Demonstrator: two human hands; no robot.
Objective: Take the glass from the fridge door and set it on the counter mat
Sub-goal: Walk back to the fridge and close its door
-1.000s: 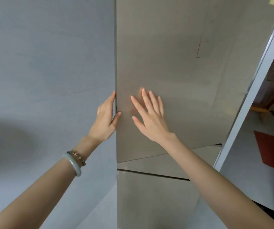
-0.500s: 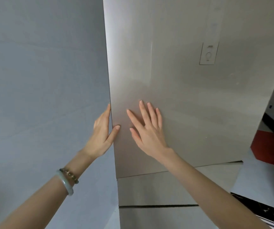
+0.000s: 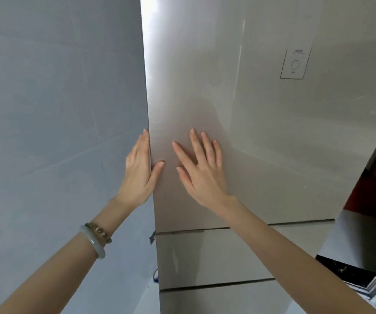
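Note:
The beige metallic upper fridge door (image 3: 261, 132) fills the middle and right of the head view, and its lower edge lines up with the compartment below. My left hand (image 3: 137, 173) holds the door's left edge, thumb on the front and fingers hidden behind the edge. Flat against the door front lies my right hand (image 3: 202, 173), fingers spread, holding nothing. Neither the glass nor the counter mat shows in this view.
A grey tiled wall (image 3: 57, 109) stands close on the left of the fridge. Below the door are two lower fridge compartments (image 3: 205, 252). A small control panel (image 3: 295, 63) sits high on the door. A dark surface (image 3: 345, 270) and red floor (image 3: 363, 196) lie to the right.
The upper door has swung from an angled, ajar position to flush with the fridge body. Both hands stayed on it, in the same pose.

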